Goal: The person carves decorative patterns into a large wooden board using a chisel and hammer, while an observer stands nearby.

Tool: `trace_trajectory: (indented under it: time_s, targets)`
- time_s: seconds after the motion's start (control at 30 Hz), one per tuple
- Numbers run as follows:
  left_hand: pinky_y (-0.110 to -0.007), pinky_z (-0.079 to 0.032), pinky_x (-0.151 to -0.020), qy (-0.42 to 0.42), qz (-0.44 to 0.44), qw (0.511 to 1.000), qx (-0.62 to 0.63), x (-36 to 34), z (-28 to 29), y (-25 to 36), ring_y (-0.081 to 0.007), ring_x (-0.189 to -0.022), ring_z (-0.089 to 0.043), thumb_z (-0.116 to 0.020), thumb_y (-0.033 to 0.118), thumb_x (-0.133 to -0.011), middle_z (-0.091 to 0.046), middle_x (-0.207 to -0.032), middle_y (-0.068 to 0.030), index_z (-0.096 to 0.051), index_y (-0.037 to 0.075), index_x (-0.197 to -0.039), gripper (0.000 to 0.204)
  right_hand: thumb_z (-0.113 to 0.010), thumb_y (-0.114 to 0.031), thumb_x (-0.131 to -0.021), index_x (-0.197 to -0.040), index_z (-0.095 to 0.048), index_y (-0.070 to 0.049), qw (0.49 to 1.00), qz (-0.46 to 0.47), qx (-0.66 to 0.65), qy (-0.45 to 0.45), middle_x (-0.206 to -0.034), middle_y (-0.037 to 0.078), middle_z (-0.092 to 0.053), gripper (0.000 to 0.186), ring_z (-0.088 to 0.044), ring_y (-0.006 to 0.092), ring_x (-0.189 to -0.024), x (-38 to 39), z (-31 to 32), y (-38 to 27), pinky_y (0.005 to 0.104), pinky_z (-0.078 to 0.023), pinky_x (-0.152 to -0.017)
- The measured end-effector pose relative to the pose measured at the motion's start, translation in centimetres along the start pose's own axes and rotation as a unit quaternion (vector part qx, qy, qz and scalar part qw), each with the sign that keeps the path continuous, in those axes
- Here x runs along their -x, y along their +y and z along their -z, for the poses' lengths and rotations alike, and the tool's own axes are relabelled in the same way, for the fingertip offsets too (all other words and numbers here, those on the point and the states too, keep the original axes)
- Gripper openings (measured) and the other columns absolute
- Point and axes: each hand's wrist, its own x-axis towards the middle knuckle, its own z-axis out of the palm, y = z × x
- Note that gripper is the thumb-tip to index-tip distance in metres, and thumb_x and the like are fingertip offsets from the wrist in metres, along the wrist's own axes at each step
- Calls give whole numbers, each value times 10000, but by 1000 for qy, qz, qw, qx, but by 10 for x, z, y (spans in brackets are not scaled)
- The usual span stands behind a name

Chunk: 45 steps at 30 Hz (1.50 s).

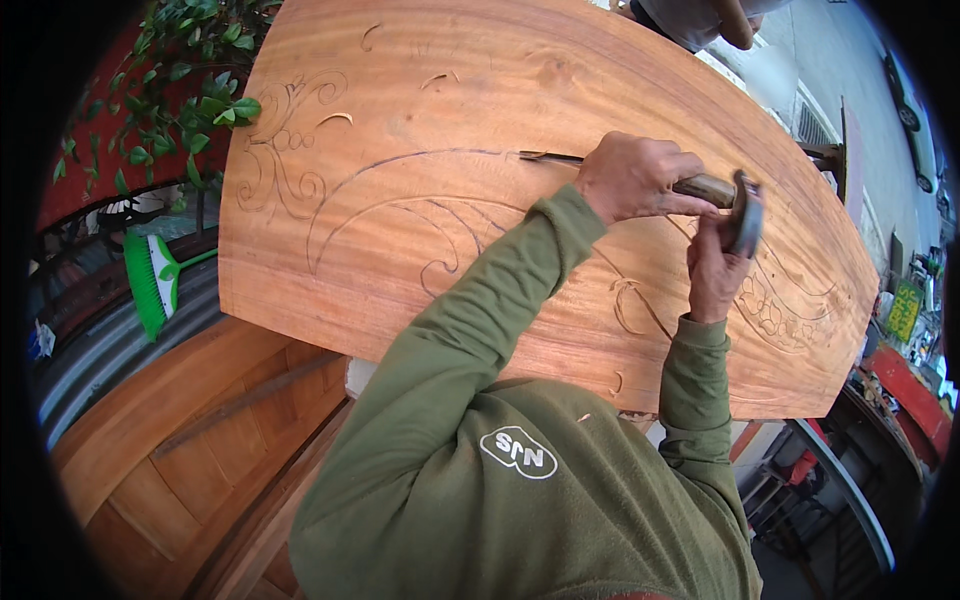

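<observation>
My left hand (638,175) is closed around a wood-carving chisel (706,189), whose dark blade points left along a pencilled curve. The chisel's wooden handle sticks out on the right of the fist. My right hand (716,272) grips a hammer (746,215), its blurred dark head at the butt of the chisel handle; whether the two touch I cannot tell. Below both lies a large curved wooden panel (450,110) with drawn and carved scrolls. Curled wood shavings (336,118) are scattered on its surface.
A leafy plant (200,90) overhangs the panel's left corner. A green and white broom (150,280) stands at the left, above panelled woodwork (210,440). Another person (690,18) is at the far edge. Red boards (905,395) and clutter lie at the right.
</observation>
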Motion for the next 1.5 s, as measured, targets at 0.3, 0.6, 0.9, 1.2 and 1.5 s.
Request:
trace_trajectory:
  time_s: [0.3, 0.6, 0.9, 1.2, 1.5]
  targets:
    - [-342, -567, -590, -10, -19, 998, -56, 4, 11, 2, -220, -699, -727, -829, 659, -799, -735, -787, -30, -810, 160, -964, 526, -653, -28, -1052, -1512, -505, -142, 972, 43, -177, 148, -880, 13, -608, 496, -515, 69, -635, -51, 81, -15, 241, -445, -506]
    - [-357, -563, -588, 17, 3, 999, -38, 3, 13, 1, -229, -689, -717, -823, 685, -785, -711, -759, -28, -800, 155, -939, 552, -711, -77, -1045, -1402, -556, -108, 999, 6, 32, 7, -852, -28, -549, 391, -483, 47, -630, -42, 72, 15, 232, -400, -512]
    - [-397, -562, -607, 2, 16, 1000, -25, 8, 9, -3, -260, -734, -721, -751, 742, -808, -698, -774, -39, -779, 166, -934, 590, -707, -15, -1029, -1733, -262, -153, 990, 63, 100, -83, -916, -57, -560, 844, -482, 37, -650, -14, 21, 25, 224, -408, -546]
    - [-393, -563, -611, -5, 16, 999, -47, 4, 10, -3, -253, -730, -714, -767, 726, -798, -693, -768, -35, -779, 168, -924, 572, -653, -35, -1055, -1428, -492, -153, 967, 27, -195, 161, -856, -9, -563, 423, -513, 85, -655, -29, 22, -9, 233, -489, -592]
    - [-390, -559, -610, 17, 32, 999, -32, 7, 17, -3, -251, -723, -709, -773, 710, -804, -675, -749, -35, -769, 173, -893, 544, -692, -51, -1041, -1353, -536, -127, 991, -9, -107, 83, -815, -20, -549, 357, -485, 54, -607, -58, 71, -9, 212, -418, -509]
